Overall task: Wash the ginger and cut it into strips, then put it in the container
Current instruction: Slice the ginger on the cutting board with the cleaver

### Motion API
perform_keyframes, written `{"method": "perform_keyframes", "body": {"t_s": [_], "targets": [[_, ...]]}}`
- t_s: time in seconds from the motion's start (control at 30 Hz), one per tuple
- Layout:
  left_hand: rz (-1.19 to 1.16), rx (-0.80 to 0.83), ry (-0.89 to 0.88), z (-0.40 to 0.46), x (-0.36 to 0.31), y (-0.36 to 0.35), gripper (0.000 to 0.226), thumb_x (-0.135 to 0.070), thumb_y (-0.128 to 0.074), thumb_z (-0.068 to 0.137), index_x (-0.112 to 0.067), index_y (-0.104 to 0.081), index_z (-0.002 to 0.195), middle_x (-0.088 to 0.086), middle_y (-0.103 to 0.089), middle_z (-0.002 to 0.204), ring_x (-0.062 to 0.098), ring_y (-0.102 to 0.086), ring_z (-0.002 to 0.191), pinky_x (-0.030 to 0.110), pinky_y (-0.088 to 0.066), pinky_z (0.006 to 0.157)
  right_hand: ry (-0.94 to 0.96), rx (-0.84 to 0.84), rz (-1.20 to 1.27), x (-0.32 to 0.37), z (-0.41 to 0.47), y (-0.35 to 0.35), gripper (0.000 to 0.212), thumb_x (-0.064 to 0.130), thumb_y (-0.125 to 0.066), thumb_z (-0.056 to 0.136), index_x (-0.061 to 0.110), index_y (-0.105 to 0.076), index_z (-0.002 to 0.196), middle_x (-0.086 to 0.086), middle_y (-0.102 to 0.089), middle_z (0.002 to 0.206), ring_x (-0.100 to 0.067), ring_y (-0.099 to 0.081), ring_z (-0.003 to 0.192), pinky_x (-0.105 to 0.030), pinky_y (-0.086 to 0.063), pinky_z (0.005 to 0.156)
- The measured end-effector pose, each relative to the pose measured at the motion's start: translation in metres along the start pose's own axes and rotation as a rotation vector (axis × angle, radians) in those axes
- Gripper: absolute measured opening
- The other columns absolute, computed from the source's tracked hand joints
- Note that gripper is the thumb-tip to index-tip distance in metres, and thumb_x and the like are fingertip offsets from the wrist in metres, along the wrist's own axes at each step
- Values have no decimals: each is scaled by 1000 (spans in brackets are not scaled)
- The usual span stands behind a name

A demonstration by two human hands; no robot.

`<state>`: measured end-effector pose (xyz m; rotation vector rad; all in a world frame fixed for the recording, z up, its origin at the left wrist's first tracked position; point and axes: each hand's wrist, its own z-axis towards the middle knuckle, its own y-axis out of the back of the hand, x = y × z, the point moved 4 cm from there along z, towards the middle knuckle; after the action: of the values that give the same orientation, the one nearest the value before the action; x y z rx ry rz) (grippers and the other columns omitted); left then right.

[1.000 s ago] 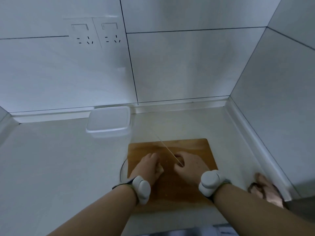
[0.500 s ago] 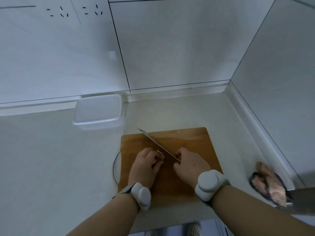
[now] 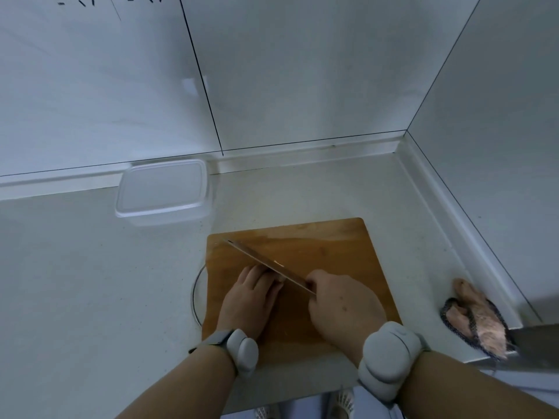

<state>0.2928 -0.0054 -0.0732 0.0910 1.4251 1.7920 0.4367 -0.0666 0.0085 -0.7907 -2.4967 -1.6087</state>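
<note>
A wooden cutting board [image 3: 332, 246] lies on the pale counter. My right hand [image 3: 341, 300] grips the handle of a knife [image 3: 263, 263] whose blade runs toward the board's far left corner. My left hand [image 3: 251, 294] has curled fingers pressed against the blade's left side, holding the ginger down. The ginger is almost wholly hidden under those fingers and the blade; only a pale sliver [image 3: 279, 263] shows at the blade. A clear plastic container [image 3: 163, 192] stands beyond the board, against the back wall.
A pinkish cloth with a dark mesh scrubber [image 3: 478, 322] lies at the right by the wall. A round rim [image 3: 196, 293] shows under the board's left edge. Tiled walls close the back and right; a grey metal edge [image 3: 538, 346] is at the far right.
The camera has tilted down and the view sits closer. The knife blade has come down lower beside my left fingers. Both hands stay at the same spot on the board.
</note>
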Motion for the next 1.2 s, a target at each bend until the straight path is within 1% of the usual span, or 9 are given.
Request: {"method": "perform_keyframes", "body": {"t_s": [0.2,0.33,0.43,0.57,0.67,0.8,0.97,1.1,1.2], "targets": [[1,2,7,0,0,1,34,-36,-45,92,-15,-68,105,2,-63,110,17,-51,102,29,-55,70,-36,32,10,4,-10,6,21,25,-47,99,25,-58,117,3,-65,93,-15,-64,80,-33,-57,78],[26,8,17,1,0,1,34,-37,-44,91,-16,-68,104,2,-63,109,15,-50,102,28,-54,69,-44,54,-20,4,-9,6,20,22,-48,98,23,-60,114,3,-65,92,-14,-63,78,-30,-56,76],[42,15,1,2,-2,0,35,-36,-43,92,-15,-68,104,2,-63,110,15,-50,101,28,-55,69,-48,70,-28,3,-9,9,20,21,-48,99,22,-59,115,2,-66,95,-14,-63,79,-27,-53,72],[5,16,-9,2,0,-1,31,-34,-46,93,-15,-67,104,1,-62,111,17,-54,101,28,-55,72,-74,99,-24,3,-7,11,20,21,-49,98,23,-59,116,2,-66,98,-15,-63,82,-31,-55,78],[-9,16,5,1,1,-1,30,-35,-46,92,-16,-67,104,1,-62,111,17,-55,102,28,-55,71,-79,118,-27,4,-4,10,20,22,-50,99,23,-59,116,1,-66,98,-16,-63,83,-33,-56,81],[-14,9,8,3,1,-1,30,-35,-46,91,-17,-66,103,0,-61,110,15,-52,101,25,-54,69,-89,126,-38,5,3,6,20,21,-50,99,23,-58,117,1,-65,99,-16,-63,83,-33,-56,81],[-18,4,-4,3,0,0,30,-33,-47,92,-15,-67,104,1,-62,111,15,-53,101,24,-52,73,-83,116,-23,6,17,-1,20,20,-48,99,24,-57,116,2,-64,95,-17,-63,81,-35,-57,80],[-7,-10,-21,3,-1,0,29,-32,-48,91,-14,-67,103,2,-62,111,15,-53,101,23,-50,76,-66,104,12,8,27,-5,25,17,-45,100,24,-56,121,1,-65,93,-18,-64,79,-36,-58,77],[0,-7,-10,3,-1,0,29,-33,-48,91,-15,-66,103,1,-61,111,15,-52,101,21,-50,75,-59,110,31,7,27,-5,27,18,-44,100,27,-55,124,2,-66,94,-18,-64,80,-36,-58,77]]}}
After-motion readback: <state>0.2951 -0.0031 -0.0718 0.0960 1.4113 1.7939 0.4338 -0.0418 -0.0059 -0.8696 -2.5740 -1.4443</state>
